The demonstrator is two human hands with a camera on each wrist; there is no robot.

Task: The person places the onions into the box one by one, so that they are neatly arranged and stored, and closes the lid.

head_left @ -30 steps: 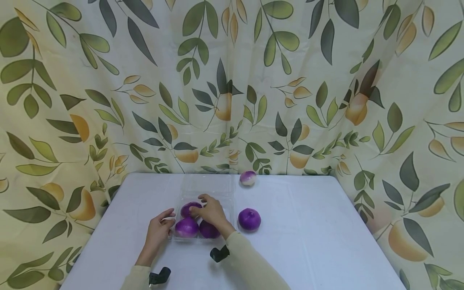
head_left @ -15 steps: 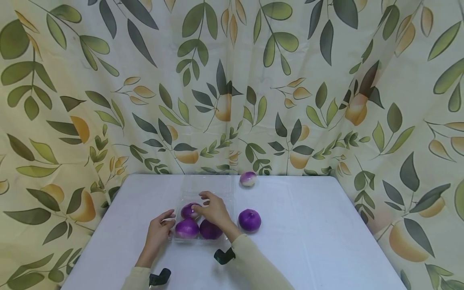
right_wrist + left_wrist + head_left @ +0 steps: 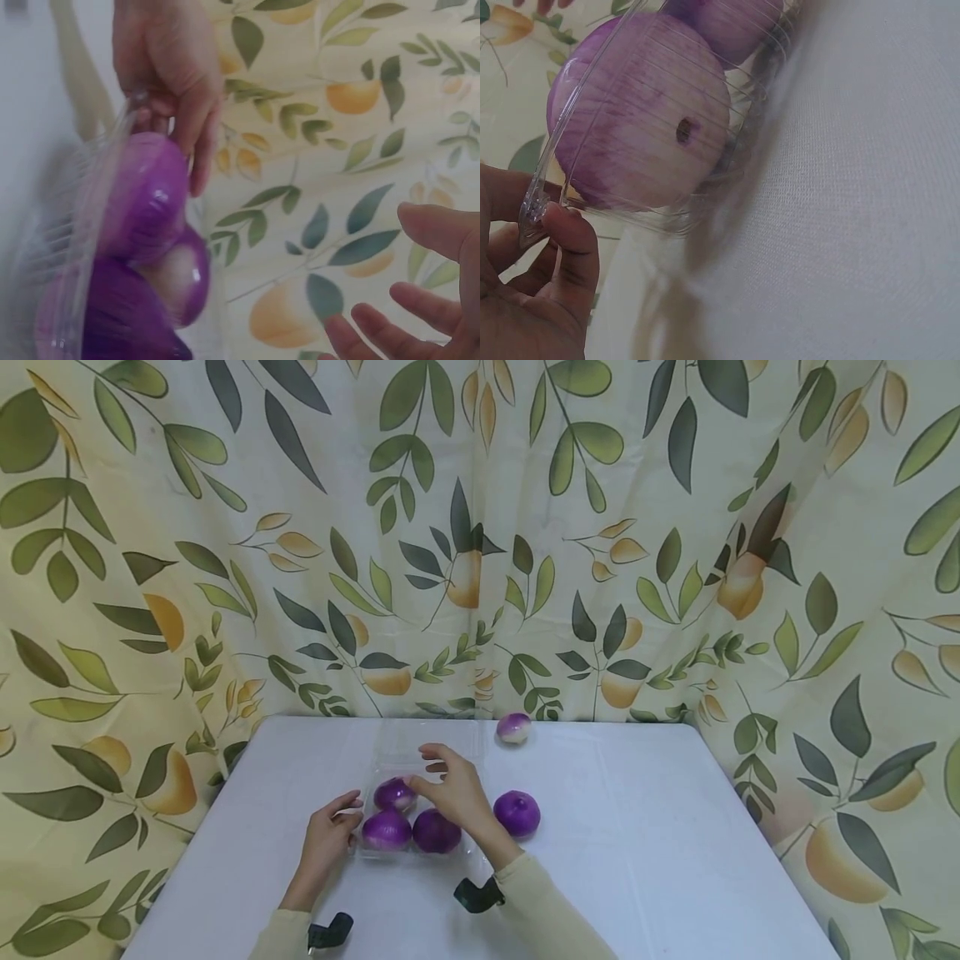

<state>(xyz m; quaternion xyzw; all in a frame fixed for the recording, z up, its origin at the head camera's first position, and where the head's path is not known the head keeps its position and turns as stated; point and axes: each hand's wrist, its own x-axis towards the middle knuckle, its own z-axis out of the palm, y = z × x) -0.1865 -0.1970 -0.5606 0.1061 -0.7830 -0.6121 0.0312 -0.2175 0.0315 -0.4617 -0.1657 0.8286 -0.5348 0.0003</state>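
A clear plastic clamshell box (image 3: 408,857) lies with its lid (image 3: 427,742) folded back. Inside sit three purple onions: one at the front left (image 3: 386,831), one at the front right (image 3: 437,832) and a whiter one behind (image 3: 394,794). My left hand (image 3: 324,839) pinches the box's left rim between thumb and fingers, as the left wrist view shows close up. Above the box's right side, my right hand (image 3: 454,792) holds nothing; its fingers are spread apart. In the right wrist view, that hand (image 3: 431,289) is apart from the onions.
Right of the box stands another purple onion (image 3: 517,814). Farther back, near the table's rear edge, lies a purple-and-white one (image 3: 513,728). A white cloth covers the table (image 3: 637,843). Behind it hangs a leaf-patterned curtain (image 3: 675,568).
My right hand has let go of the rear onion and drawn up and to the right, uncovering the front right onion. My left hand stays at the rim.
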